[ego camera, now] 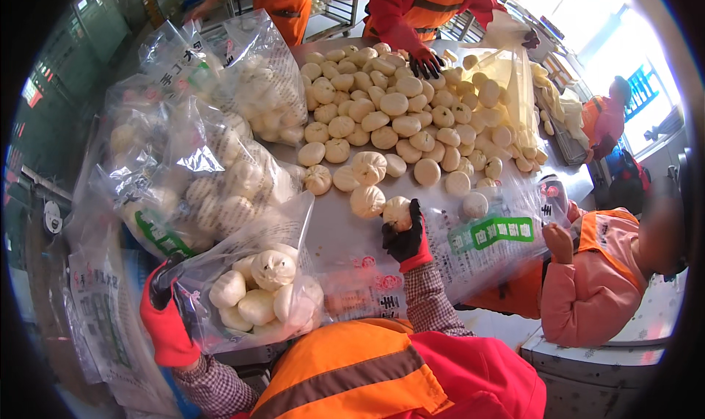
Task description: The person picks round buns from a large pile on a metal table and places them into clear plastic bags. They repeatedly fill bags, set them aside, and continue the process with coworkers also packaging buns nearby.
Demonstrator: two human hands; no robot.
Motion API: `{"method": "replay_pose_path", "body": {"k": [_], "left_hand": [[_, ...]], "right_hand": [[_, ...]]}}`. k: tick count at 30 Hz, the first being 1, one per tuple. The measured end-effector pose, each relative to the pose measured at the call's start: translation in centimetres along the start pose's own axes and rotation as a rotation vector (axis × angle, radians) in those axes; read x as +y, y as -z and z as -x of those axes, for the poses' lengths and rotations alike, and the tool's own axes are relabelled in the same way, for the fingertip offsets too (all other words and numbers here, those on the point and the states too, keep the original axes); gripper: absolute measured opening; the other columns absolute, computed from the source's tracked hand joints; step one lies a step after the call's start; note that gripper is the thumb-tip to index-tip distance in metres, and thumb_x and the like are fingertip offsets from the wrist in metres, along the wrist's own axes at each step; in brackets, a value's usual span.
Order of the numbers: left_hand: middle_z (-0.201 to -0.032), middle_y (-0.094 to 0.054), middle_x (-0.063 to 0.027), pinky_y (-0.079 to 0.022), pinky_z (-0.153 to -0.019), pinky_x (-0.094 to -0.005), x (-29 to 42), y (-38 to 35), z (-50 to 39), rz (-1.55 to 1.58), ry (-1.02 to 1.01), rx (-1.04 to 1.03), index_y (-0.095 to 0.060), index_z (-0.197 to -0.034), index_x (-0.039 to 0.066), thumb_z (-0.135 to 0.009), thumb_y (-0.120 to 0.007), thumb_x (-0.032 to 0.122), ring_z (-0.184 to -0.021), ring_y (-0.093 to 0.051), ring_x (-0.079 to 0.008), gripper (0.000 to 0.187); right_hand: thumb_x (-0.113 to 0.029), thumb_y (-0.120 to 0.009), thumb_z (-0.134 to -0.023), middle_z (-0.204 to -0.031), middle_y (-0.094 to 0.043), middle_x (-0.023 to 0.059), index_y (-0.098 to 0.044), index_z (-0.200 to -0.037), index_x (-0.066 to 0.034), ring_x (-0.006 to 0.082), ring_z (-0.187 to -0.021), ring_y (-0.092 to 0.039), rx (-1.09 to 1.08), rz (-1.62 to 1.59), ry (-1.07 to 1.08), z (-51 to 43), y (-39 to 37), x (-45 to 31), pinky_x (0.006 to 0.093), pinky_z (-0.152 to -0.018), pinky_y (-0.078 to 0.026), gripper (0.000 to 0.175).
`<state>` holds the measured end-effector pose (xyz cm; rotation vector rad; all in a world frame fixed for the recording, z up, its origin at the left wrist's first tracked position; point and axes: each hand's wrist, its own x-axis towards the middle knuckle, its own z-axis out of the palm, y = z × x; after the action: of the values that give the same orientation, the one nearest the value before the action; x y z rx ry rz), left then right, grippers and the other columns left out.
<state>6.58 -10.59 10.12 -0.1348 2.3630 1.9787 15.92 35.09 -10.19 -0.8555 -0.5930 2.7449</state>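
In a red glove with black palm, my left hand [168, 309] grips the edge of a clear plastic bag [193, 303] at the lower left. Several white steamed buns [256, 307] lie inside that bag. My right hand [405, 237], gloved the same way, has its fingers around a pleated bun [397, 212] at the near side of the pile. Two more pleated buns [368, 201] sit just beyond it, touching or nearly so. A large heap of buns [394, 105] covers the far part of the metal table [341, 226].
Filled plastic bags [220, 171] crowd the left side. Flat printed bags [490, 231] lie at the right near edge. Across the table a co-worker's gloved hand [425, 62] touches the heap beside a yellowish bag [518, 88]. Another person [589, 276] stands close on the right.
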Motion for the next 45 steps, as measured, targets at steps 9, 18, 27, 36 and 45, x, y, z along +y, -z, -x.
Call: {"method": "replay_pose_path", "body": {"k": [9, 18, 27, 36, 45], "left_hand": [[-0.109, -0.074, -0.0100, -0.049, -0.098, -0.0344, 0.5, 2.1, -0.2, -0.133, -0.314, 0.183, -0.072, -0.114, -0.001, -0.100, -0.056, 0.014, -0.103, -0.067, -0.0211, 0.026], [-0.104, -0.074, -0.0090, -0.051, -0.093, -0.0325, 0.4, 3.0, -0.5, -0.092, -0.247, 0.198, -0.072, -0.110, -0.003, -0.096, -0.066, 0.008, -0.098, -0.069, -0.0193, 0.019], [-0.108, -0.074, -0.0104, -0.051, -0.095, -0.0312, 0.4, 3.1, 0.0, -0.174, -0.319, 0.154, -0.071, -0.111, -0.004, -0.096, -0.067, 0.008, -0.102, -0.069, -0.0184, 0.020], [-0.106, -0.075, -0.0084, -0.052, -0.092, -0.0299, 0.9, 3.1, -0.3, -0.206, -0.244, 0.098, -0.072, -0.112, -0.004, -0.096, -0.068, 0.006, -0.098, -0.069, -0.0160, 0.019], [-0.098, -0.076, -0.0071, -0.054, -0.083, -0.0278, 3.2, 1.5, 1.1, -0.123, -0.023, 0.097, -0.073, -0.109, -0.002, -0.097, -0.070, 0.008, -0.091, -0.069, -0.0135, 0.016]], "right_hand": [[-0.060, -0.073, -0.091, -0.097, -0.072, 0.0103, -0.063, -0.128, -0.0072, 0.0195, -0.069, -0.069, 0.318, 0.455, 0.116, 1.3, -1.4, 2.9, 0.0287, -0.049, -0.051, 0.065], [-0.031, -0.089, -0.083, -0.124, -0.066, 0.0094, -0.059, -0.137, -0.0042, 0.0176, -0.110, -0.065, 0.124, 1.012, 0.319, -2.7, 1.4, 4.0, 0.0314, -0.091, -0.057, 0.067], [-0.022, -0.083, -0.089, -0.114, -0.068, 0.0076, -0.056, -0.143, -0.0120, 0.0182, -0.089, -0.067, -0.138, 0.592, 0.126, -1.4, -2.7, 2.2, 0.0333, -0.061, -0.057, 0.062], [-0.017, -0.081, -0.091, -0.119, -0.067, 0.0062, -0.060, -0.139, -0.0077, 0.0161, -0.099, -0.068, 0.150, 0.758, 0.382, -1.6, -3.3, 1.8, 0.0325, -0.075, -0.061, 0.053], [-0.034, -0.083, -0.085, -0.139, -0.061, 0.0202, -0.045, -0.149, 0.0008, 0.0339, -0.125, -0.063, -0.968, 0.836, 0.868, 10.6, -25.8, 2.6, 0.0466, -0.104, -0.051, 0.082]]}}
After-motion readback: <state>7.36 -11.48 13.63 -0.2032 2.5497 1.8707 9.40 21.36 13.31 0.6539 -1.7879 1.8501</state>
